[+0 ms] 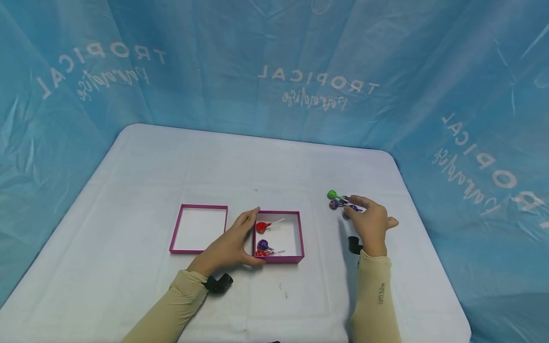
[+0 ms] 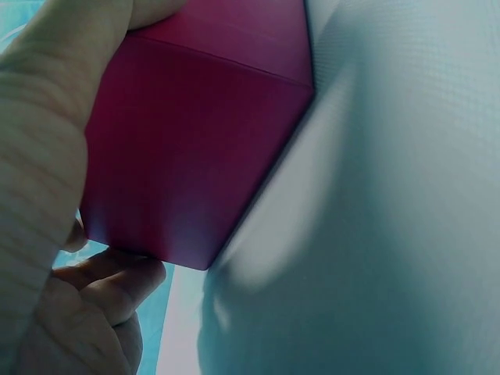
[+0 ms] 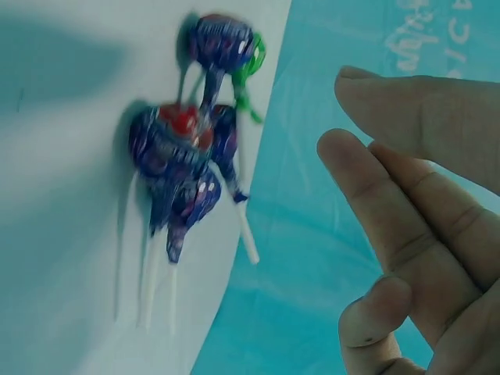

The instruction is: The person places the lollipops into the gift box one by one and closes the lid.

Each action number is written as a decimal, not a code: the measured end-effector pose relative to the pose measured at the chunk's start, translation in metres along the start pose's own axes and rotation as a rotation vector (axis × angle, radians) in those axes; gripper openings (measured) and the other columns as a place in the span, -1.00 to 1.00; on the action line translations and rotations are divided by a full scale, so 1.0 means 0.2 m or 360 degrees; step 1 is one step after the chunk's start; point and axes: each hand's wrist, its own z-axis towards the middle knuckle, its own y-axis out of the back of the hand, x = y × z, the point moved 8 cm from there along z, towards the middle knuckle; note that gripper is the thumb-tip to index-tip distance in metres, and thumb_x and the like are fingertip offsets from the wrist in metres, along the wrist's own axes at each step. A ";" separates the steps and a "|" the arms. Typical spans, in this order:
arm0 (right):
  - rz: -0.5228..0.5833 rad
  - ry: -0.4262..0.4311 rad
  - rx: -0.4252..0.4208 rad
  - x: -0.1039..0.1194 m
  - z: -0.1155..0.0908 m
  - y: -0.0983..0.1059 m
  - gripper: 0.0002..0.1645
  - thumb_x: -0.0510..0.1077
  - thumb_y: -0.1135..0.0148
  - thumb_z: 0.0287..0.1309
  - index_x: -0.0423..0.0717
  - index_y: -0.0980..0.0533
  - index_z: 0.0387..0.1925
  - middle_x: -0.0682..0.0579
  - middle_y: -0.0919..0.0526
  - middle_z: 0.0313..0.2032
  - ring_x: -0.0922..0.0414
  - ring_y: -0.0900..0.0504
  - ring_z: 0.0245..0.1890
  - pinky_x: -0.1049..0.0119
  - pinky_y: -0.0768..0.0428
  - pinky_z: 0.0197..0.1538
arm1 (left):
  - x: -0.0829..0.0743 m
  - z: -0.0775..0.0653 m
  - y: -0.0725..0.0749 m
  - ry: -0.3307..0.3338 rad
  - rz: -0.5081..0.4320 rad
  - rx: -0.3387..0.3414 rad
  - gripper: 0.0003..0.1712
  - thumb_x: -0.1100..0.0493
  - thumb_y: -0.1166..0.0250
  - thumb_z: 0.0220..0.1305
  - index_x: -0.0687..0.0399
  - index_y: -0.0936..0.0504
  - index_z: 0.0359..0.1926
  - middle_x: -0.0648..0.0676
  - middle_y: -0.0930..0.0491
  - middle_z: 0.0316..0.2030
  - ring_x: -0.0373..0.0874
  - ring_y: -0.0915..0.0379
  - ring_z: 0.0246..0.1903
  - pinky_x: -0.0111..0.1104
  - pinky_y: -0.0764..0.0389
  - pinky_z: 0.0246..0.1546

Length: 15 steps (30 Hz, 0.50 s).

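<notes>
My left hand (image 1: 231,245) holds a magenta square box (image 1: 283,260) at its left side, thumb at the near corner and fingers at the far one. The left wrist view shows the box's outer wall (image 2: 195,156) between thumb and fingers. Inside lie a red lollipop (image 1: 261,227), a purple lollipop (image 1: 262,245) and a red one (image 1: 260,253) at the near edge. My right hand (image 1: 371,221) hovers by a cluster of lollipops, one green (image 1: 332,194) and several purple (image 3: 223,43). Its thumb and forefinger stand apart with nothing between them.
A second magenta-rimmed square tray (image 1: 206,206), white inside, lies left of the box, partly behind my left hand. The white-covered table (image 1: 291,166) has blue printed curtains (image 1: 240,95) behind and at both sides.
</notes>
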 end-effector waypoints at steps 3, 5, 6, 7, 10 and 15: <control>-0.0018 -0.0032 0.0013 -0.04 0.02 0.00 -0.61 -0.12 -0.46 0.12 -0.11 -0.71 0.02 -0.12 -0.76 -0.04 -0.17 -0.56 0.10 -0.23 0.11 0.03 | 0.00 0.00 0.00 -0.0001 -0.0002 0.0002 0.53 -0.14 -0.68 -0.18 -0.02 0.16 0.63 0.08 0.00 0.54 0.00 -0.08 0.49 -0.04 -0.33 0.39; -0.0035 -0.0049 0.0023 -0.07 0.02 0.00 -0.60 -0.11 -0.47 0.11 -0.10 -0.71 0.02 -0.11 -0.76 -0.04 -0.17 -0.57 0.09 -0.22 0.11 0.02 | 0.00 0.00 0.00 0.0002 -0.0002 0.0002 0.53 -0.14 -0.68 -0.18 -0.03 0.16 0.63 0.08 0.00 0.54 0.01 -0.07 0.49 -0.04 -0.33 0.39; -0.0045 -0.0057 0.0033 -0.08 0.03 -0.01 -0.59 -0.11 -0.48 0.11 -0.11 -0.71 0.02 -0.12 -0.76 -0.03 -0.17 -0.57 0.09 -0.23 0.10 0.02 | 0.00 0.00 0.00 0.0002 -0.0001 0.0002 0.53 -0.14 -0.68 -0.17 -0.02 0.16 0.63 0.08 0.00 0.54 0.00 -0.07 0.49 -0.05 -0.33 0.39; -0.0054 -0.0065 0.0043 -0.10 0.03 -0.01 -0.59 -0.10 -0.48 0.11 -0.11 -0.71 0.01 -0.13 -0.75 -0.03 -0.18 -0.57 0.09 -0.23 0.10 0.02 | 0.00 0.00 0.00 0.0003 -0.0002 0.0003 0.53 -0.14 -0.68 -0.17 -0.02 0.17 0.63 0.08 0.00 0.54 0.00 -0.07 0.49 -0.05 -0.33 0.39; -0.0080 -0.0089 0.0087 -0.13 0.04 -0.03 -0.59 -0.08 -0.48 0.12 -0.12 -0.71 0.00 -0.16 -0.75 -0.03 -0.19 -0.56 0.10 -0.25 0.10 0.03 | 0.00 0.00 0.00 0.0005 -0.0002 0.0006 0.53 -0.14 -0.68 -0.17 -0.02 0.17 0.63 0.08 0.01 0.54 0.00 -0.06 0.50 -0.05 -0.33 0.39; -0.0099 -0.0133 0.0168 -0.17 0.05 -0.07 -0.58 -0.05 -0.47 0.13 -0.13 -0.70 0.02 -0.16 -0.74 -0.01 -0.19 -0.54 0.14 -0.30 0.11 0.09 | 0.00 0.00 0.00 0.0005 -0.0001 0.0012 0.53 -0.14 -0.68 -0.17 -0.03 0.17 0.63 0.09 0.01 0.54 0.01 -0.05 0.50 -0.04 -0.33 0.39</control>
